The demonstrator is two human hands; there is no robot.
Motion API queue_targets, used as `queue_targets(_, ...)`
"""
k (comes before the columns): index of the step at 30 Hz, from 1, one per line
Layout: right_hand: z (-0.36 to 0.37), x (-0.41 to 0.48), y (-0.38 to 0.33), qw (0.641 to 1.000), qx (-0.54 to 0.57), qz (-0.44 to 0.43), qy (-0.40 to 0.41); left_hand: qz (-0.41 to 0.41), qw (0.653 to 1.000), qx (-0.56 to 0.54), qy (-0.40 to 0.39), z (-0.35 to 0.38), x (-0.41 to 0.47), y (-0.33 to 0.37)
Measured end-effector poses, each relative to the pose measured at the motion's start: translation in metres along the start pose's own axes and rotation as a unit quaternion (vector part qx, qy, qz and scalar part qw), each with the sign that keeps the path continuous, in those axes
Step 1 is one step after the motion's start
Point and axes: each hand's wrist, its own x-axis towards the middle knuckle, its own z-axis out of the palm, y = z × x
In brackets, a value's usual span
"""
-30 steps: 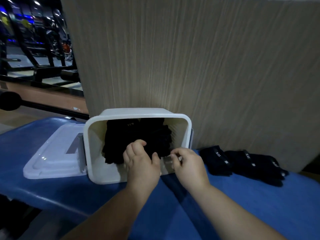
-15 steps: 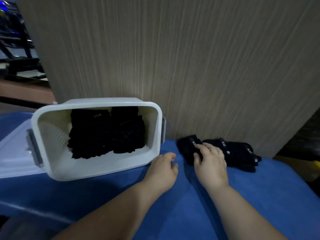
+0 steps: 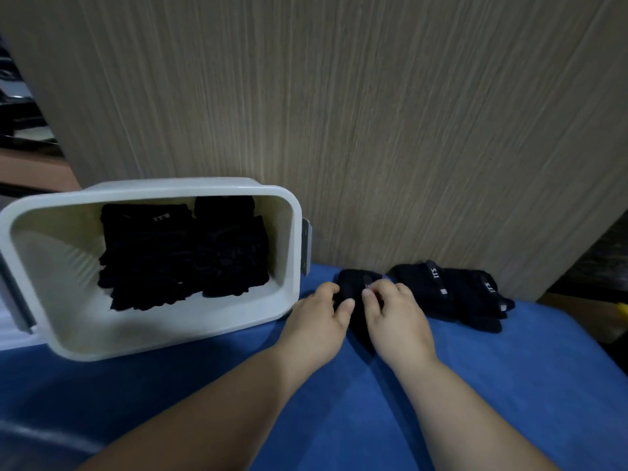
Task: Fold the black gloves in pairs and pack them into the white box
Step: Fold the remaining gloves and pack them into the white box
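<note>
Black glove [image 3: 356,283]: lies flat on the blue tabletop [image 3: 373,419], just right of the white box [image 3: 170,338] and close to its near right corner. Both hands are on it.

Left hand [image 3: 317,321]: nearest the box, fingers curled over the glove's box-side edge, thumb pressed on the fabric. Grasping the glove.

Right hand [image 3: 397,317]: on the side away from the box, fingertips bent down and pinching the glove's upper part. Grasping it too. Most of the glove is hidden under the two hands.

White box: tipped on its side, mouth facing the camera, lower rim resting on the tabletop. A grey latch [image 3: 306,244] hangs on its right wall. Inside, folded gloves [image 3: 176,253] are packed in two dark stacks side by side against the back. The box's left part holds nothing but bare wall.

Loose gloves [image 3: 452,294]: further right of the box, beyond the hands, overlapping each other on the tabletop, with pale lettering on the cuffs. How many I cannot tell.

Wood-grain panel [image 3: 373,130]: stands upright directly behind the box and the loose gloves.
</note>
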Motion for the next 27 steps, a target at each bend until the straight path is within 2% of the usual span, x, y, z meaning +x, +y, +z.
queue_targets(6, -0.004, -0.007, -0.005, 0.997, 0.076, 0.022, -0.007, -0.019, 0.999, -0.048, 0.004, -0.008, -0.004, 0.006)
queue_targets(12, -0.008, -0.01, -0.011, 0.981, 0.161, 0.109, 0.026, -0.058, 0.981, -0.184, -0.011, -0.022, -0.013, 0.004)
queue_targets(14, -0.011, -0.013, -0.017, 0.965, 0.215, 0.149, 0.013, -0.067, 0.972, -0.225, -0.017, -0.034, -0.016, 0.004)
queue_targets(17, -0.016, -0.022, -0.029, 0.909, 0.348, 0.208, -0.097, -0.07, 0.955, -0.286, -0.024, -0.057, -0.025, 0.002)
queue_targets(21, -0.018, -0.038, -0.054, 0.789, 0.521, 0.209, -0.25, -0.065, 0.941, -0.331, -0.014, -0.087, -0.036, -0.006)
queue_targets(23, -0.017, -0.046, -0.07, 0.753, 0.562, 0.2, -0.28, -0.07, 0.939, -0.337, -0.002, -0.099, -0.039, -0.01)
queue_targets(27, -0.011, -0.054, -0.096, 0.706, 0.62, 0.218, -0.262, -0.077, 0.936, -0.341, 0.028, -0.12, -0.046, -0.017)
